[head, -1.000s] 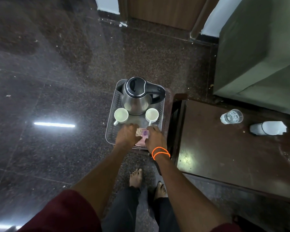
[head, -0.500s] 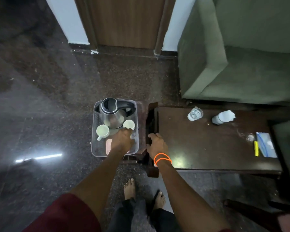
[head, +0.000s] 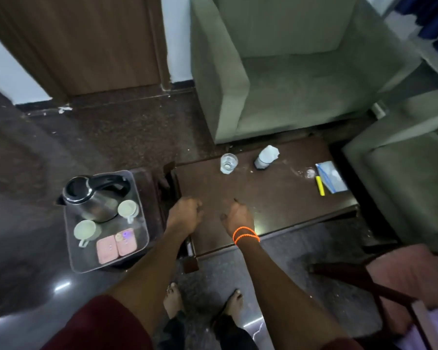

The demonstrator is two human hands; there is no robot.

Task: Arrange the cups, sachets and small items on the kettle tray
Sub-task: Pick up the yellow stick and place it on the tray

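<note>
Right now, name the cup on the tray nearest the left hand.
The cup at the tray's right side; the other cup sits farther from the left hand.

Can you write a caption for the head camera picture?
Both hands hover over the dark table, beside the tidy kettle tray.

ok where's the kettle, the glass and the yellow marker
kettle (head: 91, 200), head view, on its steel body
glass (head: 228, 163), head view, on its clear wall near the rim
yellow marker (head: 320, 185), head view, on the middle of its barrel
</note>
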